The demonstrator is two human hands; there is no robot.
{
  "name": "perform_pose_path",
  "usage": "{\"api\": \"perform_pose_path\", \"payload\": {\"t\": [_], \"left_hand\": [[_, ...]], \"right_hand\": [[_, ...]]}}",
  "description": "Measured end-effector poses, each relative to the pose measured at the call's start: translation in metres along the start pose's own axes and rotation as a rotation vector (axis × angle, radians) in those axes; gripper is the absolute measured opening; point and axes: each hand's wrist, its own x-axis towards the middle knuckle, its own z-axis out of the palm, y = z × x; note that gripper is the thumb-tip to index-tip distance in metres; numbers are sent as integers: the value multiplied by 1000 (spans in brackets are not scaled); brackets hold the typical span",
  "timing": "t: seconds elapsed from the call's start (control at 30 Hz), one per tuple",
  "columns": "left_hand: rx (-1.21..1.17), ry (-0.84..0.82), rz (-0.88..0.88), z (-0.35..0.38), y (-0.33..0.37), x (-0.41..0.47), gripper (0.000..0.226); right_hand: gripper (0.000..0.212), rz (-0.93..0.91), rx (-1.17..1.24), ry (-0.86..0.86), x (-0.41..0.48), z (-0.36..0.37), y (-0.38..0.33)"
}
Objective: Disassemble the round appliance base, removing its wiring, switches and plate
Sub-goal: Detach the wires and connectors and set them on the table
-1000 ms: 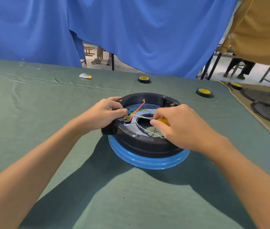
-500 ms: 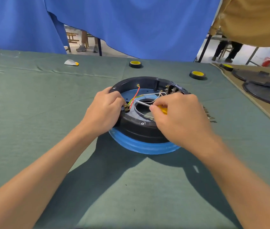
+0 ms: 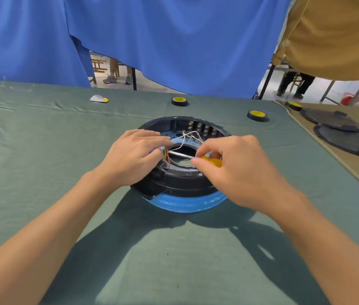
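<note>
The round appliance base (image 3: 183,183), a black ring on a blue rim, lies open side up in the middle of the green cloth. White, red and yellow-green wires (image 3: 187,137) run inside it, and a row of switches (image 3: 205,129) lines its far wall. My left hand (image 3: 132,157) rests on the base's left rim, its fingers curled over the wire ends there. My right hand (image 3: 238,170) grips a screwdriver (image 3: 212,161) by its yellow handle. The metal shaft lies across the central opening, its tip at the wires under my left fingers.
Two black tape rolls with yellow cores (image 3: 179,100) (image 3: 257,115) lie beyond the base, a third (image 3: 293,105) at far right. A small white and yellow piece (image 3: 98,98) sits at the back left. Dark round plates (image 3: 345,133) lie on the tan cloth at right. Blue curtains hang behind.
My view has moved closer to the base. My left hand slid further over the rim onto the wires. The screwdriver stays across the opening in my right hand.
</note>
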Motion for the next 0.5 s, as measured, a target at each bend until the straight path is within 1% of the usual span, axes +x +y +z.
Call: {"api": "perform_pose_path", "payload": {"t": [0.07,0.13,0.23,0.37,0.5], "left_hand": [[-20,11,-18,2,0,1,64],[-37,20,-34,2,0,2,68],[-69,48,-75,5,1,3,59],[-154,142,-103,9,5,0,51],[-205,133,-94,9,5,0,52]], "right_hand": [[17,0,-5,-99,-3,-2,-6],[18,28,-15,-150,-2,-4,-6],[20,72,-16,-158,0,-5,-3],[21,80,16,-157,0,-2,-2],[21,80,20,-151,1,-1,-3]]}}
